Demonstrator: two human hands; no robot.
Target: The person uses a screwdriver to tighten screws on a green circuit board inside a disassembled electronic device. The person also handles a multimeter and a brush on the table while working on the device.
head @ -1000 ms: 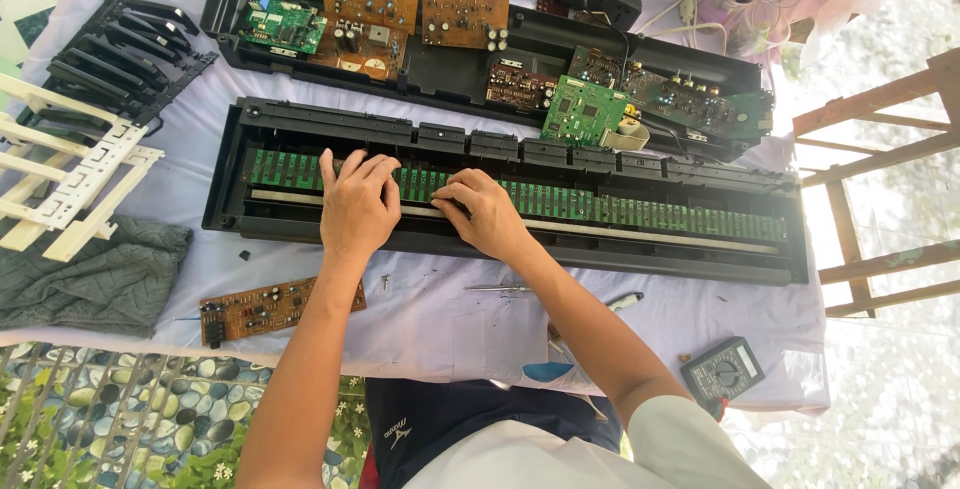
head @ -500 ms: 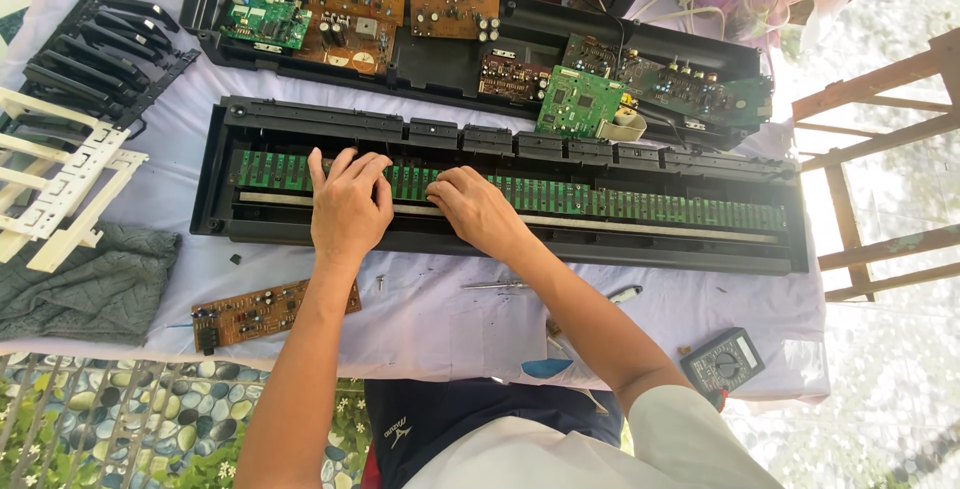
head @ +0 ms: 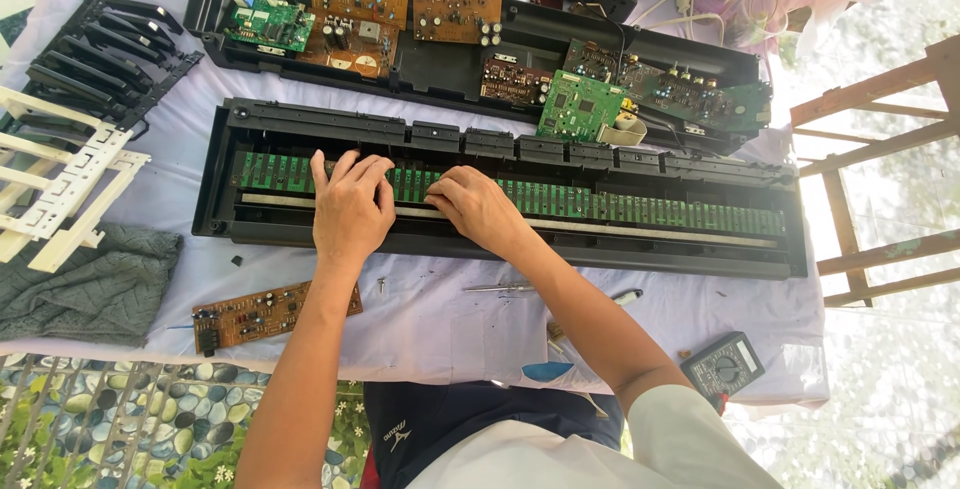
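the left hand (head: 350, 207) and right hand (head: 480, 207) cover part of the long green contact board (head: 640, 207); what their fingers (head: 372, 169) press is hidden. the white key frame (head: 50, 189) is cut off at the left edge.

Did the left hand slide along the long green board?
No. The left hand rests at the same spot on the long green board, beside the right hand.

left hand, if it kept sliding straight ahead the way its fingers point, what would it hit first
The left hand lies on the long green circuit board, fingers pointing away from the person. Straight ahead it would likely first meet the keyboard chassis's raised black back rail; height is hard to judge.
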